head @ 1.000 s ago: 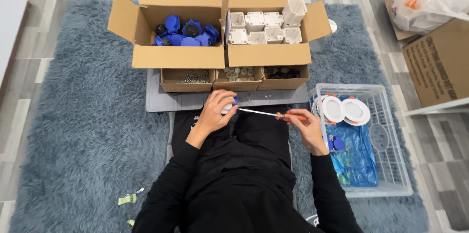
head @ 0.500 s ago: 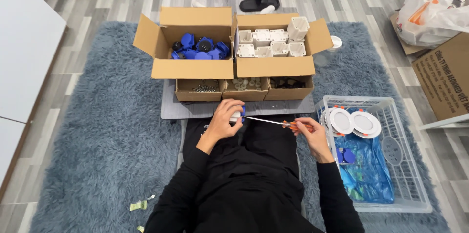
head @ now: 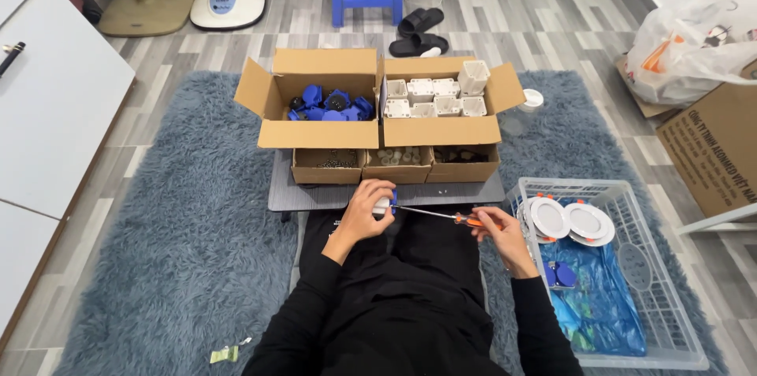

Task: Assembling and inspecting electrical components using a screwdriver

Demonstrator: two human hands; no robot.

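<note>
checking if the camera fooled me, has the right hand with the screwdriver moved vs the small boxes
No. The right hand holds the screwdriver at the same spot, below the rightmost small box; only the view widened.

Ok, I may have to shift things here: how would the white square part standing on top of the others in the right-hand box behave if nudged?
The white square part sits tilted above its neighbours in the right-hand box, so it would probably tip or slide off easily. It looks like hollow plastic, likely light and stiff. Flat sides suggest it would not roll.
</note>
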